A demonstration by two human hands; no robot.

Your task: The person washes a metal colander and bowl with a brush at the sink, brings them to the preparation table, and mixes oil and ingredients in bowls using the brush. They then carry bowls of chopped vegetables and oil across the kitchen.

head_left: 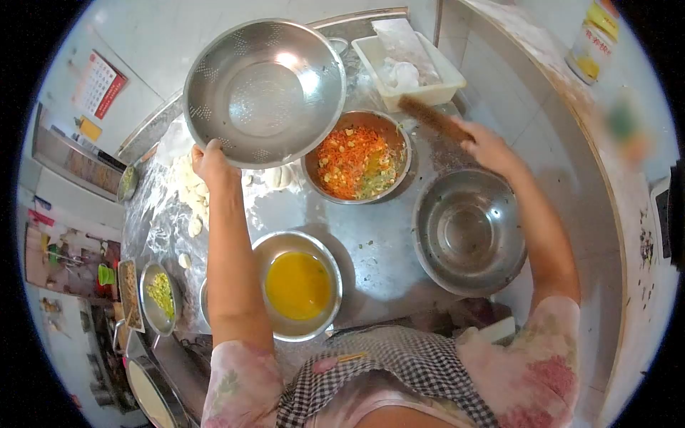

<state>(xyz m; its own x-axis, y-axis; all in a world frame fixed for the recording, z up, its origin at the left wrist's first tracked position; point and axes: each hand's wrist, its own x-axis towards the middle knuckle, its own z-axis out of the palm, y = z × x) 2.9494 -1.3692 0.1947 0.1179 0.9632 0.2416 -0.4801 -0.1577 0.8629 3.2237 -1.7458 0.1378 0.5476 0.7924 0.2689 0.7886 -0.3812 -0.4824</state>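
Note:
My left hand (214, 165) grips the near rim of a metal colander (264, 100), which is raised and tilted so its perforated inside shows. A brown bench brush (435, 119) is in my right hand (489, 148), fingers closed round one end. The brush's far end is beside a white plastic tub (428, 95). Between my hands stands a metal bowl of shredded carrot and pale green shreds (357, 162), partly overlapped by the colander. Below my right hand is a wide metal bowl (467, 232) with nothing visible in it.
A bowl of yellow liquid (298, 285) stands near the table's front edge. Dough pieces (193, 196) lie on the floury left side of the metal table (378, 267). A bowl of chopped green food (160, 294) sits at the left edge. A wall is close on the right.

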